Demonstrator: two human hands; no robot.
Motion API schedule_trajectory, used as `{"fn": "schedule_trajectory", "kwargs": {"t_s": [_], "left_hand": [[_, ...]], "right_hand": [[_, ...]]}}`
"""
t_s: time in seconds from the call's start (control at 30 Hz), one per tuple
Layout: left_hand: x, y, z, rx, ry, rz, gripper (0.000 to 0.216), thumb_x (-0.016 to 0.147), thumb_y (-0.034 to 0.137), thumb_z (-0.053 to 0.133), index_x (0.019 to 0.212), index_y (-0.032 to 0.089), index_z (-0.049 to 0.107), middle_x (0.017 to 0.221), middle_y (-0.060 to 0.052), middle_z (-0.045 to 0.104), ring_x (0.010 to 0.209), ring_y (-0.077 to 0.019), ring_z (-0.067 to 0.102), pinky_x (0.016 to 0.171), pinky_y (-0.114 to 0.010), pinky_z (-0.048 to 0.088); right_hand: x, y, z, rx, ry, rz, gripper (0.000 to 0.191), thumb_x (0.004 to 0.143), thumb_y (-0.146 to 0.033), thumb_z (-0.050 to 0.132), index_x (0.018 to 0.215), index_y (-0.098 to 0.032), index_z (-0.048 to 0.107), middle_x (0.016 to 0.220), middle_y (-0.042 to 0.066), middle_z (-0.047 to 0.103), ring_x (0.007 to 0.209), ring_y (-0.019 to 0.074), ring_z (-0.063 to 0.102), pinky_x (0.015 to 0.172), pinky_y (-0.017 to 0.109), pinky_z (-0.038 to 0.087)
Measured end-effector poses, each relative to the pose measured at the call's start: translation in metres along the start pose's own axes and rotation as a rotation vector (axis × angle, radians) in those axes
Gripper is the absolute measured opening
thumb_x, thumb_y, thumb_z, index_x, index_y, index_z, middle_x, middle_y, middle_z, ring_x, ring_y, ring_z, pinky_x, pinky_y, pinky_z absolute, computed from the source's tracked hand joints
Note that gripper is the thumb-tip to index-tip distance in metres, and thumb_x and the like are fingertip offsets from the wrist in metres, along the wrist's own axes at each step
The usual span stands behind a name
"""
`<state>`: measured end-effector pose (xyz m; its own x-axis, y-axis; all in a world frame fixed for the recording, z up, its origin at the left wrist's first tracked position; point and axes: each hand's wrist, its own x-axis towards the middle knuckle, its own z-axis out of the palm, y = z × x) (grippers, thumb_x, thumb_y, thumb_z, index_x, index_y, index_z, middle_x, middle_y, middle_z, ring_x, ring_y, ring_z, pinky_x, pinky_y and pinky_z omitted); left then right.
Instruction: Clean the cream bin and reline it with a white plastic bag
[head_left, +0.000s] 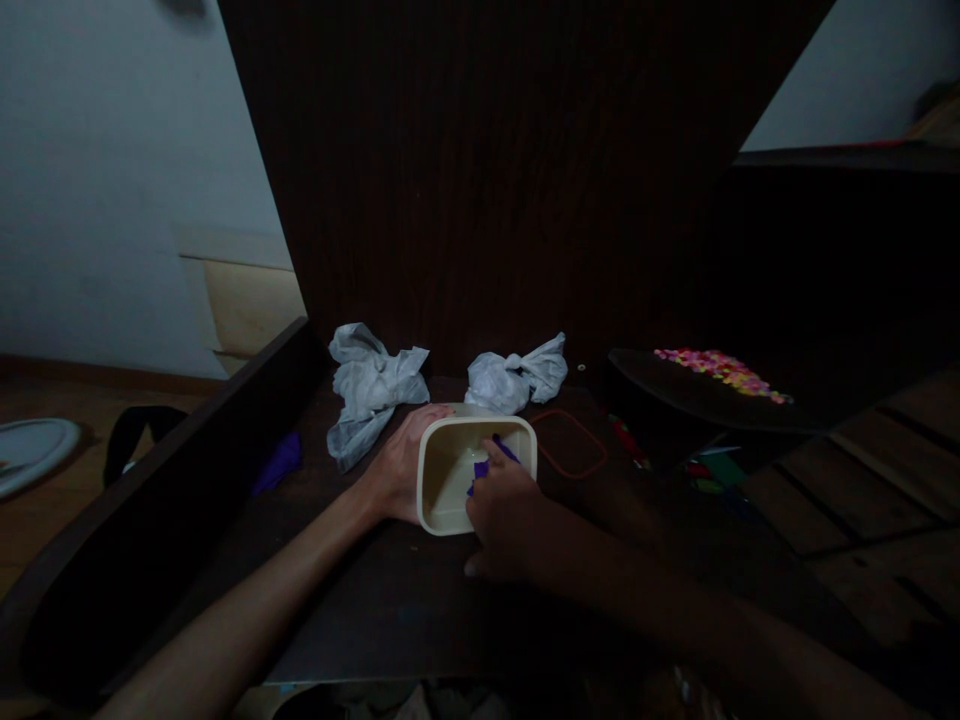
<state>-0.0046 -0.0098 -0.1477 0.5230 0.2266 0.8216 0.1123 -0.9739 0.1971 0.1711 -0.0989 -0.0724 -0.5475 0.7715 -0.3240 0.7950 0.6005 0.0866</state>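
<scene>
The right hand (504, 505) reaches into the mouth of a cream container (442, 475), its fingers bent around a purple cloth (481, 469), with the index finger stretched toward the inner wall. The cloth shows in patches on either side of the fingers (the hand hides the rest). The left hand (401, 460) grasps the same container from outside, along its left side and upper corner; most of its fingertips are out of sight behind it. The container, one in number, is tilted so its opening faces the wearer, above the dark wooden surface (390, 610); the only contents visible in it are the cloth and the fingers.

Just beyond are two white plastic bags, a left one (371, 385) and a knotted right one (499, 385), their contents hidden. One reddish loop (574, 477) lies right of the container, and one purple piece (279, 464) lies well to the left. Farther right is one cluster of small pink and yellow pieces (724, 373) (too many and too small to count).
</scene>
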Motion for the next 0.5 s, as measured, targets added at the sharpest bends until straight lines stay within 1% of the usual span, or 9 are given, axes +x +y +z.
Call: {"fn": "schedule_trajectory", "kwargs": {"t_s": [0.03, 0.1, 0.13, 0.17, 0.23, 0.3, 0.37, 0.43, 0.5], "left_hand": [[0.0, 0.0, 0.0, -0.003, 0.0, 0.001, 0.121, 0.059, 0.057, 0.085, 0.155, 0.019, 0.02, 0.137, -0.022, 0.051, 0.128, -0.0459, 0.055, 0.103, -0.067, 0.05], [0.001, 0.001, 0.0, -0.003, -0.005, 0.012, 0.12, 0.06, 0.057, 0.086, 0.154, 0.019, 0.022, 0.136, -0.023, 0.052, 0.127, -0.046, 0.056, 0.102, -0.068, 0.051], [0.002, 0.002, 0.0, -0.002, -0.005, 0.021, 0.118, 0.061, 0.056, 0.085, 0.154, 0.019, 0.022, 0.136, -0.023, 0.053, 0.127, -0.0459, 0.056, 0.101, -0.068, 0.051], [0.002, 0.002, 0.0, 0.0, -0.003, 0.032, 0.116, 0.063, 0.056, 0.085, 0.153, 0.019, 0.022, 0.135, -0.023, 0.053, 0.127, -0.0457, 0.056, 0.101, -0.067, 0.051], [0.002, 0.003, 0.001, 0.002, 0.013, 0.047, 0.111, 0.067, 0.054, 0.083, 0.153, 0.019, 0.023, 0.135, -0.022, 0.053, 0.128, -0.0449, 0.056, 0.101, -0.066, 0.052], [0.002, 0.003, 0.002, 0.001, 0.029, 0.046, 0.109, 0.068, 0.054, 0.082, 0.152, 0.02, 0.023, 0.135, -0.021, 0.053, 0.128, -0.0438, 0.055, 0.101, -0.065, 0.052], [0.0, 0.003, 0.003, 0.006, 0.033, 0.037, 0.108, 0.067, 0.054, 0.082, 0.151, 0.021, 0.023, 0.135, -0.021, 0.053, 0.127, -0.0426, 0.056, 0.101, -0.065, 0.051], [-0.002, 0.003, 0.004, 0.022, 0.029, 0.026, 0.107, 0.066, 0.053, 0.083, 0.15, 0.021, 0.025, 0.135, -0.021, 0.053, 0.127, -0.0421, 0.056, 0.102, -0.065, 0.051], [-0.003, 0.004, 0.004, 0.037, 0.018, 0.01, 0.109, 0.063, 0.052, 0.085, 0.149, 0.02, 0.027, 0.135, -0.021, 0.053, 0.128, -0.0423, 0.055, 0.104, -0.065, 0.05]], "right_hand": [[-0.002, -0.003, -0.006, -0.008, -0.032, 0.009, 0.057, 0.066, -0.057, 0.085, 0.094, -0.007, 0.078, 0.096, 0.021, 0.076, 0.101, 0.0362, 0.07, 0.115, 0.058, 0.027], [-0.006, -0.007, -0.015, -0.012, -0.116, 0.036, 0.066, 0.07, -0.063, 0.079, 0.103, -0.006, 0.077, 0.106, 0.023, 0.075, 0.1, 0.0349, 0.07, 0.109, 0.053, 0.038], [-0.008, -0.01, -0.017, 0.005, -0.122, 0.037, 0.071, 0.072, -0.068, 0.075, 0.104, -0.005, 0.076, 0.109, 0.024, 0.073, 0.101, 0.035, 0.07, 0.104, 0.049, 0.043], [-0.008, -0.012, -0.017, 0.033, -0.102, 0.039, 0.074, 0.075, -0.072, 0.07, 0.105, -0.004, 0.076, 0.11, 0.025, 0.073, 0.101, 0.0354, 0.069, 0.099, 0.047, 0.047], [-0.008, -0.015, -0.012, 0.113, 0.005, 0.041, 0.078, 0.082, -0.077, 0.058, 0.103, -0.003, 0.075, 0.109, 0.025, 0.073, 0.102, 0.0358, 0.069, 0.095, 0.045, 0.05], [-0.004, -0.018, -0.006, 0.184, 0.098, 0.048, 0.081, 0.087, -0.077, 0.049, 0.107, -0.003, 0.074, 0.108, 0.025, 0.073, 0.103, 0.0361, 0.069, 0.096, 0.045, 0.05], [0.003, -0.02, -0.001, 0.221, 0.109, 0.05, 0.086, 0.086, -0.075, 0.051, 0.119, 0.002, 0.069, 0.118, 0.029, 0.069, 0.11, 0.0382, 0.067, 0.099, 0.045, 0.049], [0.011, -0.021, 0.001, 0.237, 0.057, 0.059, 0.099, 0.083, -0.074, 0.058, 0.133, 0.011, 0.056, 0.135, 0.037, 0.057, 0.125, 0.043, 0.058, 0.106, 0.046, 0.044], [0.018, -0.02, 0.001, 0.276, 0.017, 0.055, 0.109, 0.08, -0.073, 0.063, 0.144, 0.013, 0.043, 0.148, 0.04, 0.042, 0.14, 0.0459, 0.044, 0.115, 0.049, 0.035]]}}
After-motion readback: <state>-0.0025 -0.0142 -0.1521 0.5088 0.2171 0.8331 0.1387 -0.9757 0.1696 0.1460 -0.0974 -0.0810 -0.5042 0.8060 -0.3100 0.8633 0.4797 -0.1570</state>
